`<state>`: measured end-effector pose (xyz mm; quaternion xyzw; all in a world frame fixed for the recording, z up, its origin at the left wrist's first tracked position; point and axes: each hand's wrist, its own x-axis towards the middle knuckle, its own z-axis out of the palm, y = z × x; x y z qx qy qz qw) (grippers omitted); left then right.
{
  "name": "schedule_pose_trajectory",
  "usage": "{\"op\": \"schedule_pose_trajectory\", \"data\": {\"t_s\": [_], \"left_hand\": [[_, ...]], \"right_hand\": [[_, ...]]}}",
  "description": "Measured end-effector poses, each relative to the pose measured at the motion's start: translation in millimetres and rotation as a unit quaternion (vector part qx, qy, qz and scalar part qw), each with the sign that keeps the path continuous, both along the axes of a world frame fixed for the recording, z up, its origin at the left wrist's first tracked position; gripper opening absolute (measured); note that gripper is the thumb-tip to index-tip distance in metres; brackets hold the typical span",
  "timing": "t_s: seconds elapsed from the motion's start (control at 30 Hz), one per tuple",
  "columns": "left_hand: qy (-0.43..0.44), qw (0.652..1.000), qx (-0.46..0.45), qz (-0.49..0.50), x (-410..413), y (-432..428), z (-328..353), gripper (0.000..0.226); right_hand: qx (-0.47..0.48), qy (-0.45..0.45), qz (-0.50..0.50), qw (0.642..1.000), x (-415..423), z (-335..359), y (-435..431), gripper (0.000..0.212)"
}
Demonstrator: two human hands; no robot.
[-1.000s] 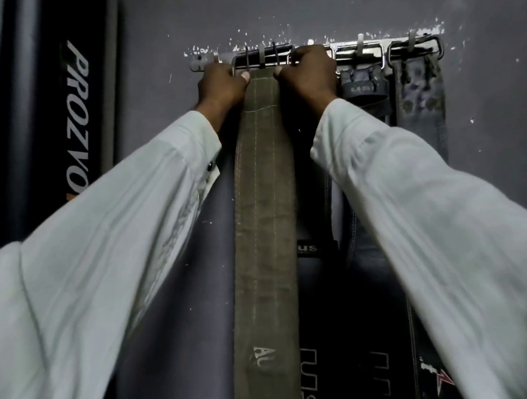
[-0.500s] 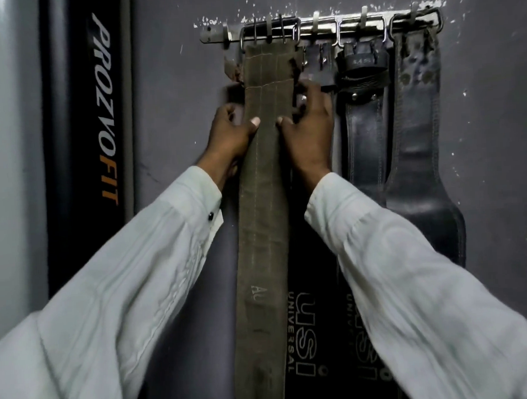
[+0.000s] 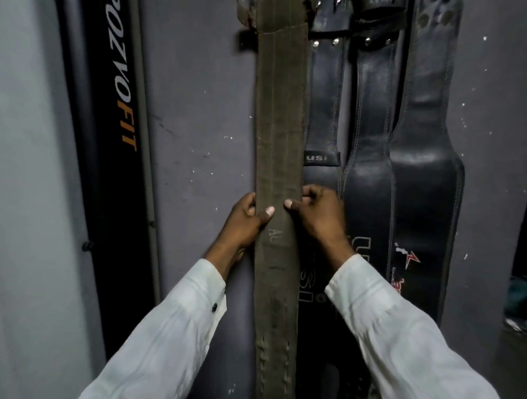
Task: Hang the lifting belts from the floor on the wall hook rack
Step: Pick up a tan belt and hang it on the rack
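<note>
A long brown belt [image 3: 279, 143] hangs straight down on the grey wall [image 3: 203, 117]. Its top goes out of the picture, so the hooks cannot be seen. The belt looks old and has lines of stitching along it. Small pale letters are printed on it just below the hands.

The left hand [image 3: 245, 223] holds the left edge of the brown belt, about halfway down the picture. Its thumb lies flat on the front of the belt and its fingers curl around the side. The right hand [image 3: 316, 213] holds the right edge at the same height. Its thumb also presses on the front, and its fingers bend around the edge. The two thumb tips are near each other but do not touch. Both arms wear white sleeves [image 3: 160, 351].

To the right of the brown belt hang three black belts. The first black belt [image 3: 323, 110] is just beside the brown one and partly behind it, with a small white label. The middle black belt [image 3: 370, 169] gets wider lower down. The far right black belt [image 3: 426, 175] has holes near the top and a red star mark low down. They all hang close together and overlap a little.

On the left stands a tall black panel [image 3: 114, 164] with white and orange letters running down it.
</note>
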<state>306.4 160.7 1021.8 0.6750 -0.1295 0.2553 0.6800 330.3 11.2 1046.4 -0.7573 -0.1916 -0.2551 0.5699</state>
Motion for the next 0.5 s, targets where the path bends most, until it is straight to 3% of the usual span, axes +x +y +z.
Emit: {"op": "schedule_pose_trajectory", "data": {"t_s": [0.2,0.37,0.5], "left_hand": [[0.064,0.998,0.010,0.022,-5,-3,-68,0.029],[0.122,0.986,0.012,0.110,-19,-5,-125,0.016],[0.184,0.965,0.025,0.187,-36,-11,-172,0.031]], "right_hand": [[-0.019,0.048,-0.003,0.999,-12,-64,-5,0.015],[-0.056,0.112,-0.024,0.992,-24,-117,-7,0.029],[-0.082,0.183,-0.043,0.979,-44,-163,-12,0.021]]}}
